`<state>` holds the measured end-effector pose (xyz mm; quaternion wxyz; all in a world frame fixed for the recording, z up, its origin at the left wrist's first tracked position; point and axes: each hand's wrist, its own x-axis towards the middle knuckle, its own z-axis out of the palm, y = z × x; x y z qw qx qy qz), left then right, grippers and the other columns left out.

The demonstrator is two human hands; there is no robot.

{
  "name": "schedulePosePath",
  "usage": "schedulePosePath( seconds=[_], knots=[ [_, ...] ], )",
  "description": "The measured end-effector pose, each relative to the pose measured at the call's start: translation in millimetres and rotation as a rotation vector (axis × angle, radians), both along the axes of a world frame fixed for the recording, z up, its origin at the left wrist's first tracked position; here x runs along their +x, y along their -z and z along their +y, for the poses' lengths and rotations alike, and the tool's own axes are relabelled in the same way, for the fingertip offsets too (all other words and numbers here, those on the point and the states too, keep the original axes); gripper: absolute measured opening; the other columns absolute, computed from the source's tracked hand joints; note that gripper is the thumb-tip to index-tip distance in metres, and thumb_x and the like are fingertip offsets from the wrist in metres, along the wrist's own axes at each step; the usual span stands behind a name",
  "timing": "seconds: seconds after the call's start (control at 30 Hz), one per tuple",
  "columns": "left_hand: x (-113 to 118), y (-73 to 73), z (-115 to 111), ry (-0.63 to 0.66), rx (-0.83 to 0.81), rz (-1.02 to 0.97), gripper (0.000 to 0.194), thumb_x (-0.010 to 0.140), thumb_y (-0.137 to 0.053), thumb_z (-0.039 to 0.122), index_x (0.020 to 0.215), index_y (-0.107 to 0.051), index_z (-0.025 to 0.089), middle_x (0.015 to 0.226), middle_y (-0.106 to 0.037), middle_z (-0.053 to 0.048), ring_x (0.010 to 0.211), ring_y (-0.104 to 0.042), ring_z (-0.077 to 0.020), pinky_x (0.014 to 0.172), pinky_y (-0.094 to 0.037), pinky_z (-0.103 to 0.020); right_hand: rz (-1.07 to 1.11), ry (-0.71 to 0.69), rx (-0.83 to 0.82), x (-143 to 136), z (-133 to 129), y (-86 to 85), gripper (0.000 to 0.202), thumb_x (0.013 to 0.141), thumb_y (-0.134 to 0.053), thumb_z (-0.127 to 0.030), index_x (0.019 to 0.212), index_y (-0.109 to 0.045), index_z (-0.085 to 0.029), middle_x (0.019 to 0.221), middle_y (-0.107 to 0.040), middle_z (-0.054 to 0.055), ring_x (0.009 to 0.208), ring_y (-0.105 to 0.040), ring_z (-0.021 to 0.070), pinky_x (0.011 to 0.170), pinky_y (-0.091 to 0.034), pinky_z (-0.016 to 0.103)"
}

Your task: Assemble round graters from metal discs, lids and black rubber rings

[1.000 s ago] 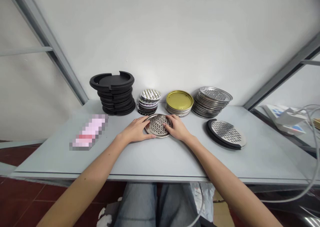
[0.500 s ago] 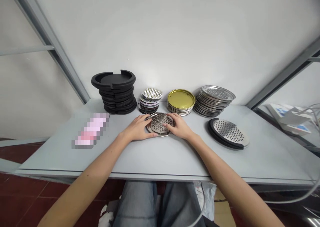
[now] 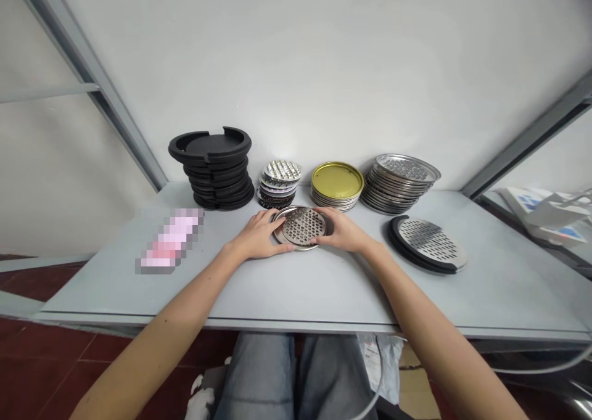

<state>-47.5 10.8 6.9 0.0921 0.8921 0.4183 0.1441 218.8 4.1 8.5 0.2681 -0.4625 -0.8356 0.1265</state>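
A round perforated metal grater plate (image 3: 304,227) sits in a shiny metal ring (image 3: 300,247) at the middle of the table. My left hand (image 3: 259,235) grips its left side, thumb along the near rim and forefinger at the upper left. On the opposite side my right hand (image 3: 346,230) holds the right edge, fingers on the far rim and thumb by the near right rim. Just behind stand a stack of small grater discs (image 3: 283,172) and a stack of gold lids (image 3: 337,181). The undersides of both hands are hidden.
Black ring-shaped holders (image 3: 217,155) are stacked at the back left. Metal-rimmed grater discs (image 3: 402,173) form a stack at the back right. A slotted disc in a black holder (image 3: 425,245) lies at right. A blurred pink object (image 3: 171,241) lies left, on the grey table (image 3: 300,290).
My right thumb has slid from the top of the grater plate to its near right rim. The left hand keeps its hold. The camera view has shifted slightly.
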Motion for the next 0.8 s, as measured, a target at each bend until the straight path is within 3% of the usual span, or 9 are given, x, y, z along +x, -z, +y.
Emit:
schedulePosePath(
  seconds=[0.33, 0.53, 0.8],
  knots=[
    [2.8, -5.8, -2.0, 0.005, 0.007, 0.019, 0.083, 0.072, -0.053, 0.075, 0.133, -0.049, 0.017, 0.141, -0.039, -0.015, 0.127, -0.038, -0.0356, 0.107, -0.034, -0.048, -0.045, -0.014, 0.033, -3.0, -0.2, 3.0, 0.066, 0.070, -0.071, -0.047, 0.123, -0.057, -0.010, 0.123, -0.060, 0.017, 0.112, -0.057, 0.0322, 0.099, -0.044, 0.046],
    [2.8, -6.3, -2.3, 0.008, 0.018, 0.015, 0.081, 0.072, -0.054, 0.074, 0.131, -0.051, 0.020, 0.140, -0.041, -0.014, 0.127, -0.039, -0.0351, 0.106, -0.035, -0.047, -0.094, 0.067, -0.020, -6.2, -0.8, 4.4, 0.069, 0.067, -0.072, -0.050, 0.120, -0.059, -0.008, 0.133, -0.051, 0.022, 0.123, -0.049, 0.0346, 0.105, -0.040, 0.047],
    [1.9, -0.7, -1.9, -0.007, 0.006, 0.021, 0.089, 0.074, -0.050, 0.076, 0.137, -0.043, 0.015, 0.146, -0.035, -0.017, 0.134, -0.032, -0.0344, 0.109, -0.032, -0.047, -0.054, 0.079, -0.039, -9.8, -0.9, 8.1, 0.069, 0.068, -0.072, -0.049, 0.122, -0.058, -0.008, 0.133, -0.049, 0.022, 0.124, -0.048, 0.0330, 0.107, -0.037, 0.046]
  ],
)
